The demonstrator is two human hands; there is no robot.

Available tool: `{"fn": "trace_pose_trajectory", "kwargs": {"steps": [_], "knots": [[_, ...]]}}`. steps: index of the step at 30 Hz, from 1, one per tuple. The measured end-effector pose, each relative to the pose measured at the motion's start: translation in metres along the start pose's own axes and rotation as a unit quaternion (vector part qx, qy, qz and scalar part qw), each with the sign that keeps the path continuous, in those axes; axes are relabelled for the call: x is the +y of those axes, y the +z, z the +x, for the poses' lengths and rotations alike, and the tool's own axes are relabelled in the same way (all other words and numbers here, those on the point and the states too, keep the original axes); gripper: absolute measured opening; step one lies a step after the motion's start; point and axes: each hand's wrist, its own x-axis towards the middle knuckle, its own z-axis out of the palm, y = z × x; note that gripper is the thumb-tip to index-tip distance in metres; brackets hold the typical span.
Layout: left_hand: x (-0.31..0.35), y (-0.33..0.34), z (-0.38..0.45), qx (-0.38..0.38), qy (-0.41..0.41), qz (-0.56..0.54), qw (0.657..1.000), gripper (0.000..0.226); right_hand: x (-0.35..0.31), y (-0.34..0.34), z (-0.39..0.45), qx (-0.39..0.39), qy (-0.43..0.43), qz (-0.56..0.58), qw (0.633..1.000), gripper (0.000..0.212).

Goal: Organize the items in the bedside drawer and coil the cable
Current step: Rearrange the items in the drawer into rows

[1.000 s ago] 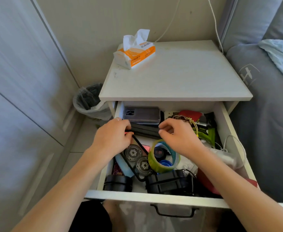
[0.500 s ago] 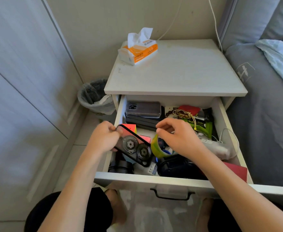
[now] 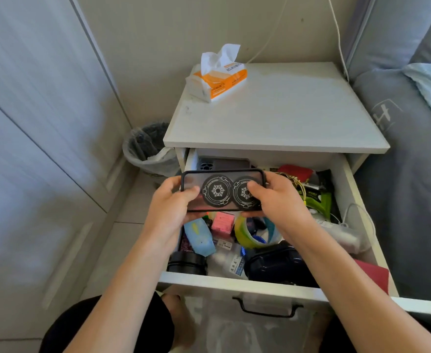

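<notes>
Hands, left hand [image 3: 169,207] and right hand [image 3: 276,200], grip the phone case [image 3: 222,191] ends mid-frame above the drawer [image 3: 237,282]; best set it flat on the nightstand top [image 3: 280,115].

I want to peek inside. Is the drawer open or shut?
Open. The drawer is pulled out, showing its clutter beneath both hands.

Soft even daylight, mild shadows; wide-angle bending at edges, slight blur.
</notes>
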Motion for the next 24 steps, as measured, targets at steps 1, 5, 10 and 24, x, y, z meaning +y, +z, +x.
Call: {"fn": "trace_pose_trajectory", "kwargs": {"steps": [1,5,10,24], "knots": [[0.001,0.000,0.001,-0.029,0.007,0.014,0.999,0.018,-0.001,-0.002,0.000,0.000,0.009,0.016,1.000,0.012],[0.004,0.005,0.001,-0.090,0.012,0.053,0.994,0.025,-0.001,-0.010,0.000,-0.003,0.045,0.051,0.998,0.006],[-0.003,0.007,0.005,-0.089,-0.014,0.085,0.992,0.028,0.004,-0.015,-0.003,0.001,0.040,0.002,0.999,0.019],[0.005,0.014,0.007,-0.111,-0.071,0.051,0.990,0.024,0.004,-0.025,-0.004,-0.048,0.070,0.065,0.994,0.012]]}}
